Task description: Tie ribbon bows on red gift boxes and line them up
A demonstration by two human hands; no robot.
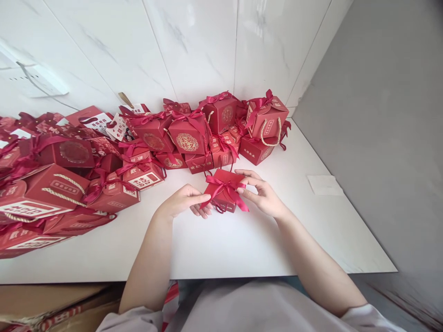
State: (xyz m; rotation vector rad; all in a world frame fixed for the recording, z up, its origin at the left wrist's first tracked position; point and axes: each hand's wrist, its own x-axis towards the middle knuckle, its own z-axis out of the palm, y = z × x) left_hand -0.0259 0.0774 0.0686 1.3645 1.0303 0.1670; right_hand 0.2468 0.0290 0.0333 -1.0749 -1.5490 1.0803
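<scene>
White tabletop (214, 249): bright, under cool, diffuse light; source out of view.
Tiled wall (194, 46): pale, glossy glare near one o'clock.
Wall socket (38, 80): washed out at ten o'clock.
Grey wall (380, 115): duller at three o'clock.
Right forearm (311, 253): faint, soft shadow beside it, towards four o'clock.
Ribbon bow (224, 185): fairly sharp at centre.
Red boxes (29, 184): wide-angle stretching at nine o'clock.
Cardboard (51, 299): dim at eight o'clock.
</scene>
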